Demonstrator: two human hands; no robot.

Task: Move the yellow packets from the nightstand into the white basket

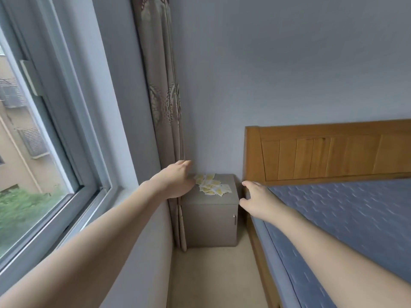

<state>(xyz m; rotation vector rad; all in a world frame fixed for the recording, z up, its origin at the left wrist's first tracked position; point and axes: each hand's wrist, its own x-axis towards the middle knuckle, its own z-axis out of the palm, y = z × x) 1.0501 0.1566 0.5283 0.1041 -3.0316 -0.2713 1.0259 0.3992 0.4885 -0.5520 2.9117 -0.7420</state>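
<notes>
- Both bare forearms enter from the lower corners of the frame and reach toward its centre.
- Left hand: at centre left, extended over the left edge of the nightstand; fingers straight and relaxed, gripping nothing. Whether it touches the top cannot be told.
- Right hand: just right of centre, between the nightstand and the bed; fingers loosely spread, thumb apart, holding nothing.
- Yellow packets: a loose, overlapping pile on the nightstand top, just right of the left hand (their print is too small to read).
- Nightstand: grey-brown cabinet in the room corner at centre frame, with a small metal door handle on its right side.
- Patterned curtain: hangs from the top of the frame down beside the nightstand's left side.
- Window: fills the left of the frame; a building and greenery show outside.
- Wooden headboard and blue mattress: right of the frame.
- Beige floor: lower centre.
</notes>
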